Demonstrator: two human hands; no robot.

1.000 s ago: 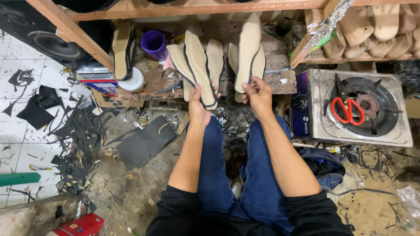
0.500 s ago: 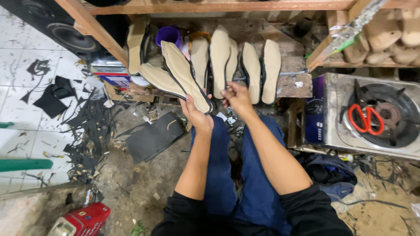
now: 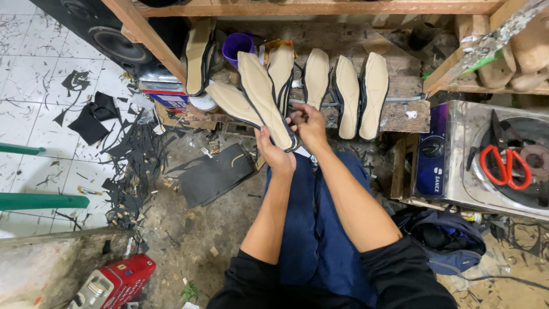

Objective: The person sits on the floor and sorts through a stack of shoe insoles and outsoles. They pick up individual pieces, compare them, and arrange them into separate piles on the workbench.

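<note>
While gripped: left hand [image 3: 274,153], insole [image 3: 264,97].

tan insole [image 3: 264,100], black-edged; red scissors [image 3: 503,166]

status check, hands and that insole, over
Left hand gripping tan insole from below. Right hand pinching its black edge. More insoles lined up behind; nothing blocking.

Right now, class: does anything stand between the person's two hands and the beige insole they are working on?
Nothing visible does. The left hand already grips the beige insole at its lower end, and the right hand touches its edge there. The other insoles lean against the wooden bench behind it, clear of both hands.
</note>
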